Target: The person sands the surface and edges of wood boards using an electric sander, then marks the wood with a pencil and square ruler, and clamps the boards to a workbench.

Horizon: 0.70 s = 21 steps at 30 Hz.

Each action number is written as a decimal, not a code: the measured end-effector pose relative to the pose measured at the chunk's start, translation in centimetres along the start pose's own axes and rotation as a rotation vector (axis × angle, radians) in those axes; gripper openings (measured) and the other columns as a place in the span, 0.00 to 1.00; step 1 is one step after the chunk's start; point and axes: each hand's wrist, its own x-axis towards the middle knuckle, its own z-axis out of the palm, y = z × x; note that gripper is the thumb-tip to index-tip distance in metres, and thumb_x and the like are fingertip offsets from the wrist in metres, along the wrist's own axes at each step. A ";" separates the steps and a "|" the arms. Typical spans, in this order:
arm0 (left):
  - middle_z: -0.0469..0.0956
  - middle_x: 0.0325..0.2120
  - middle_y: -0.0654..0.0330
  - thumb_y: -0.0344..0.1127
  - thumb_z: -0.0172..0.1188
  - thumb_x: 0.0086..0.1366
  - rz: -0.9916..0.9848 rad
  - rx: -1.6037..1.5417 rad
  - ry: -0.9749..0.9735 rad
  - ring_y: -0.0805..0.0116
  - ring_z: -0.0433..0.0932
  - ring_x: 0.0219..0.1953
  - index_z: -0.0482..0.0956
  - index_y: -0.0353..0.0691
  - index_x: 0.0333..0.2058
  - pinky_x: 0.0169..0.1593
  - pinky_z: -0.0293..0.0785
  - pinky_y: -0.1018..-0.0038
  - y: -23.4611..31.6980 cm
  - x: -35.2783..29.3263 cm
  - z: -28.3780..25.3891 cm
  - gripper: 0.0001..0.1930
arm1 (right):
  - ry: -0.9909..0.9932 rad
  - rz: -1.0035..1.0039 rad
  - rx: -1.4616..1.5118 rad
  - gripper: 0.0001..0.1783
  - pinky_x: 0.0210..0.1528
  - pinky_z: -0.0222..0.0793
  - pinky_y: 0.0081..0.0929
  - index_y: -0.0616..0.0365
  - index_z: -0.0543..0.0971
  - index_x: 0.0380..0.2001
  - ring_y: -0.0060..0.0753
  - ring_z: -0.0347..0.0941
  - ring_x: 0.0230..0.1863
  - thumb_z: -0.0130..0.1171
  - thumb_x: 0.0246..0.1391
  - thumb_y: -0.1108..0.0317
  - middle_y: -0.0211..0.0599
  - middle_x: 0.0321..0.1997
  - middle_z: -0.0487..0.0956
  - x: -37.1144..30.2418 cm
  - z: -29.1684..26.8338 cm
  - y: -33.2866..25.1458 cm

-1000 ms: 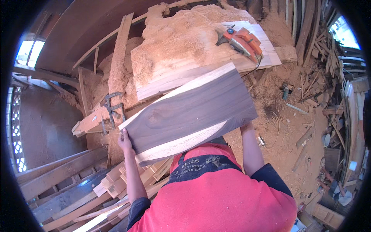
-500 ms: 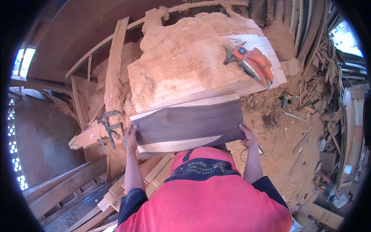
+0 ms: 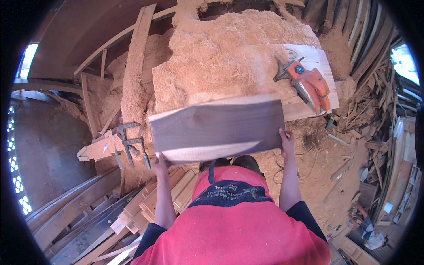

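A wide wooden board (image 3: 216,128), dark brown with pale strips along its long edges, is held between my two hands in front of my body. My left hand (image 3: 160,165) grips its near left corner, with fingers partly hidden beneath the wood. At the right end, my right hand (image 3: 287,142) is closed around the short edge, thumb on top. Beyond it lies a pale board (image 3: 327,66), partly buried in shavings and overlapped by the held one. On that pale board rests an orange electric planer (image 3: 311,88).
Wood shavings (image 3: 212,57) heap over the work surface. Metal clamps (image 3: 132,141) sit at the left on a shavings-dusted beam. Stacked planks (image 3: 145,198) lie low on the left. Scrap wood (image 3: 357,106) piles up at the right, and another person (image 3: 369,225) is at the lower right.
The held board has moved away from my body and now covers more of the pale board. My left hand has slid to the near corner, and the right hand has moved farther forward.
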 end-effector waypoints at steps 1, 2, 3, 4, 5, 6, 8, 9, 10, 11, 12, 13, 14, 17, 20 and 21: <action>0.81 0.32 0.65 0.46 0.60 0.71 -0.012 0.086 0.036 0.74 0.76 0.31 0.83 0.36 0.44 0.35 0.73 0.76 1.4 0.6 1.1 0.17 | 0.059 -0.077 -0.076 0.22 0.40 0.74 0.28 0.58 0.71 0.43 0.28 0.75 0.39 0.69 0.58 0.57 0.38 0.39 0.77 1.2 0.6 -0.3; 0.79 0.30 0.66 0.47 0.60 0.71 -0.038 -0.042 -0.040 0.74 0.75 0.30 0.81 0.38 0.42 0.34 0.73 0.77 2.0 1.5 1.6 0.16 | 0.056 -0.078 -0.078 0.22 0.40 0.74 0.28 0.58 0.71 0.43 0.28 0.75 0.39 0.69 0.58 0.57 0.38 0.39 0.77 1.9 1.9 -1.4; 0.77 0.28 0.67 0.47 0.60 0.71 -0.065 -0.168 -0.118 0.74 0.74 0.28 0.80 0.39 0.40 0.32 0.72 0.78 2.4 2.2 2.0 0.15 | 0.082 -0.133 -0.196 0.22 0.41 0.72 0.28 0.59 0.72 0.42 0.28 0.73 0.39 0.69 0.58 0.54 0.37 0.38 0.76 2.2 3.2 -2.6; 0.73 0.26 0.69 0.45 0.59 0.71 -0.146 -0.120 -0.086 0.76 0.70 0.27 0.76 0.42 0.36 0.29 0.70 0.78 5.1 1.2 2.6 0.12 | 0.108 -0.190 -0.312 0.23 0.42 0.70 0.28 0.60 0.74 0.40 0.28 0.71 0.39 0.68 0.58 0.52 0.36 0.37 0.76 2.5 3.6 -2.9; 0.73 0.26 0.69 0.45 0.59 0.71 -0.148 -0.122 -0.085 0.76 0.70 0.27 0.76 0.42 0.36 0.29 0.70 0.78 4.1 1.8 2.3 0.12 | 0.106 -0.191 -0.314 0.23 0.42 0.70 0.28 0.60 0.74 0.40 0.28 0.71 0.39 0.68 0.58 0.52 0.36 0.37 0.76 2.3 3.5 -2.9; 0.72 0.26 0.70 0.43 0.60 0.71 -0.056 -0.140 -0.123 0.77 0.69 0.27 0.76 0.43 0.35 0.29 0.68 0.79 2.6 2.8 1.8 0.11 | 0.124 -0.222 -0.377 0.23 0.42 0.68 0.28 0.61 0.74 0.39 0.28 0.70 0.39 0.67 0.59 0.51 0.36 0.37 0.75 1.9 3.3 -2.9; 0.69 0.25 0.71 0.40 0.60 0.71 -0.023 -0.202 -0.104 0.80 0.66 0.25 0.74 0.42 0.31 0.29 0.66 0.79 3.0 2.0 1.6 0.11 | 0.137 -0.259 -0.437 0.24 0.42 0.67 0.28 0.62 0.75 0.38 0.28 0.69 0.39 0.65 0.60 0.49 0.35 0.36 0.74 1.7 2.6 -2.2; 0.69 0.25 0.71 0.40 0.60 0.71 -0.027 -0.205 -0.105 0.80 0.66 0.25 0.74 0.42 0.31 0.29 0.66 0.79 3.0 1.5 1.3 0.11 | 0.175 -0.354 -0.500 0.24 0.43 0.67 0.28 0.63 0.75 0.38 0.28 0.70 0.39 0.65 0.61 0.49 0.36 0.36 0.75 1.2 1.3 -1.5; 0.70 0.26 0.71 0.40 0.60 0.71 0.056 -0.139 -0.151 0.80 0.68 0.27 0.76 0.41 0.33 0.30 0.67 0.80 2.6 0.6 -0.1 0.10 | 0.202 -0.446 -0.561 0.25 0.43 0.68 0.28 0.63 0.75 0.38 0.28 0.70 0.39 0.64 0.61 0.49 0.36 0.36 0.76 0.2 0.4 -0.6; 0.72 0.27 0.70 0.40 0.60 0.71 0.138 -0.074 -0.189 0.79 0.69 0.28 0.77 0.40 0.35 0.31 0.68 0.80 1.7 -0.3 -1.5 0.10 | 0.156 -0.406 -0.531 0.28 0.47 0.68 0.30 0.66 0.75 0.42 0.33 0.72 0.43 0.64 0.60 0.46 0.42 0.40 0.77 -1.4 -0.1 -0.7; 0.76 0.32 0.69 0.38 0.60 0.72 0.167 -0.092 -0.148 0.78 0.73 0.32 0.80 0.37 0.43 0.35 0.72 0.78 0.6 -1.6 -2.2 0.10 | 0.111 -0.369 -0.500 0.32 0.51 0.69 0.33 0.69 0.75 0.46 0.38 0.73 0.47 0.64 0.59 0.44 0.49 0.45 0.78 -3.2 -0.6 -1.0; 0.79 0.37 0.67 0.37 0.59 0.72 0.123 -0.073 -0.170 0.77 0.75 0.35 0.80 0.35 0.50 0.39 0.74 0.76 -0.7 -2.4 -3.3 0.14 | 0.107 -0.338 -0.531 0.31 0.51 0.69 0.33 0.67 0.76 0.45 0.38 0.73 0.47 0.64 0.60 0.45 0.49 0.45 0.78 -4.0 -2.0 0.2; 0.80 0.37 0.66 0.37 0.60 0.71 0.116 -0.079 -0.162 0.77 0.75 0.35 0.80 0.35 0.49 0.39 0.74 0.75 -1.8 -3.2 -3.8 0.13 | 0.106 -0.308 -0.561 0.30 0.50 0.69 0.33 0.66 0.76 0.44 0.38 0.74 0.47 0.63 0.60 0.45 0.49 0.44 0.78 -4.2 -3.5 1.4; 0.80 0.36 0.66 0.37 0.60 0.71 0.133 -0.067 -0.116 0.77 0.75 0.34 0.82 0.35 0.47 0.38 0.74 0.75 -3.3 -3.3 -3.6 0.12 | 0.078 -0.234 -0.541 0.28 0.47 0.71 0.32 0.64 0.76 0.43 0.37 0.76 0.43 0.64 0.60 0.46 0.46 0.41 0.79 -5.1 -3.8 2.0; 0.80 0.33 0.67 0.38 0.61 0.70 0.132 -0.026 -0.123 0.77 0.75 0.33 0.83 0.35 0.44 0.36 0.73 0.74 -4.0 -0.7 -3.6 0.12 | 0.158 -0.361 -0.676 0.28 0.42 0.73 0.31 0.63 0.76 0.41 0.36 0.78 0.36 0.68 0.57 0.46 0.43 0.38 0.81 -1.9 -1.9 1.3; 0.80 0.32 0.67 0.38 0.62 0.70 0.119 -0.014 -0.158 0.77 0.75 0.32 0.83 0.35 0.42 0.35 0.73 0.75 -3.6 0.4 -3.1 0.12 | 0.182 -0.408 -0.727 0.29 0.42 0.74 0.31 0.64 0.76 0.41 0.37 0.78 0.36 0.68 0.56 0.46 0.44 0.38 0.81 -0.5 -1.3 0.8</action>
